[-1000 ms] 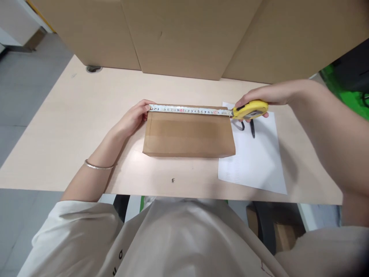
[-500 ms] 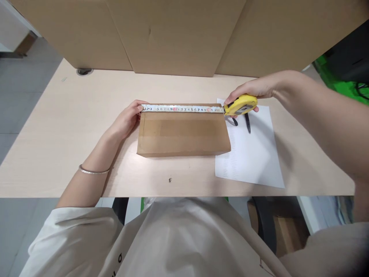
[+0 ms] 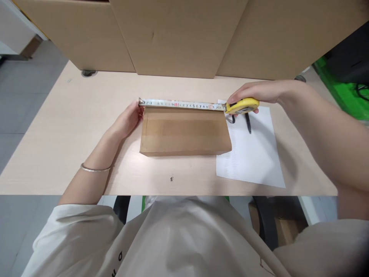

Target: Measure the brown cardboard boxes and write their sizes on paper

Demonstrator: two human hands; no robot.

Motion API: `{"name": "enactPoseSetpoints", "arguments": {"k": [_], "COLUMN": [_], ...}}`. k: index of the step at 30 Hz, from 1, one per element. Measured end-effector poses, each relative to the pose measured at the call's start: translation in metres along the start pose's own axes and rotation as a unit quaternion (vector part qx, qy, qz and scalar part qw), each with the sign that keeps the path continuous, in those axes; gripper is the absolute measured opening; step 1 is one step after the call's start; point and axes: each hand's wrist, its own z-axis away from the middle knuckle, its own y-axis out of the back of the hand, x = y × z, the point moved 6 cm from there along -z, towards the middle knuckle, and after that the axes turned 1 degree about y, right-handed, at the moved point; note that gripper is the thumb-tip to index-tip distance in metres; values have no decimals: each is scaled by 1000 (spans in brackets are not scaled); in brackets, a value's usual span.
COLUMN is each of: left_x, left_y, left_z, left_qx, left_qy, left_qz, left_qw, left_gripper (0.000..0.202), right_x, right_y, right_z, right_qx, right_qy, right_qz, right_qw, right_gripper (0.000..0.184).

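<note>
My right hand is wrapped round a yellow tape measure at the right end of a closed cardboard box. The white tape blade runs out leftward along the box's far top edge, seemingly a little above it. Its metal end hook shows past the box's far left corner. At that corner is my left hand, fingers bent close below the hook. Its fingertips are partly hidden, so whether they grip the blade or the box is unclear.
Under the box's right side lies a printed white sheet, with a black pen on it. Tall cardboard panels stand along the table's back edge. A cable hole is at the back left. The table's front edge is near my body.
The blade's left end has come up and away from the box top, and its hook is now uncovered by my left thumb. The tape measure has tilted slightly. The view has shifted a little.
</note>
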Motion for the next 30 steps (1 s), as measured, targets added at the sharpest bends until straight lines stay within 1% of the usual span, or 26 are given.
{"name": "enactPoseSetpoints", "arguments": {"k": [2,3,4,5,6,8,10,12,14,16,18,20,22,24,25,28,30], "left_x": [-2,-2,-3,-3,-3,-3,-2,2,7,15,26,36,45,53,57,64,67], "left_y": [11,17,22,26,29,32,31,27,22,15,7,-1,-12,-25,-33,-66,-91], "left_z": [2,3,5,8,10,14,16,19,28,44,67,92,116,138,147,172,184], "left_qx": [-25,-50,-82,-121,-160,-217,-231,-213,-178,-132,-84,-46,-20,5,17,37,47], "left_qy": [32,50,63,74,83,87,70,41,4,-45,-94,-122,-124,-113,-105,-82,-90], "left_qz": [31,41,42,34,18,-24,-56,-79,-124,-196,-261,-302,-345,-410,-450,-574,-621], "left_qw": [999,997,994,989,983,972,969,973,976,971,957,944,930,905,886,814,778], "left_gripper": [69,66,64,66,75,94,106,116,127,140,149,141,124,117,118,117,116], "right_x": [6,9,14,18,21,23,21,14,5,-6,-20,-36,-54,-71,-80,-101,-109], "right_y": [1,-1,-4,-10,-17,-33,-45,-48,-41,-28,-15,-5,-1,-7,-12,-28,-33], "right_z": [6,10,14,18,21,26,29,31,31,30,24,13,-3,-21,-30,-50,-56], "right_qx": [23,33,39,39,32,8,-3,12,40,60,63,55,38,5,-13,-49,-53], "right_qy": [-9,-21,-36,-50,-59,-57,-39,-17,-5,0,5,6,13,25,36,78,107], "right_qz": [-58,-96,-136,-172,-201,-232,-228,-210,-197,-193,-188,-163,-115,-69,-58,-62,-75], "right_qw": [998,995,989,983,977,971,973,977,980,979,980,985,993,997,998,994,990], "right_gripper": [52,56,60,63,63,55,45,41,41,43,44,45,46,50,49,38,33]}}
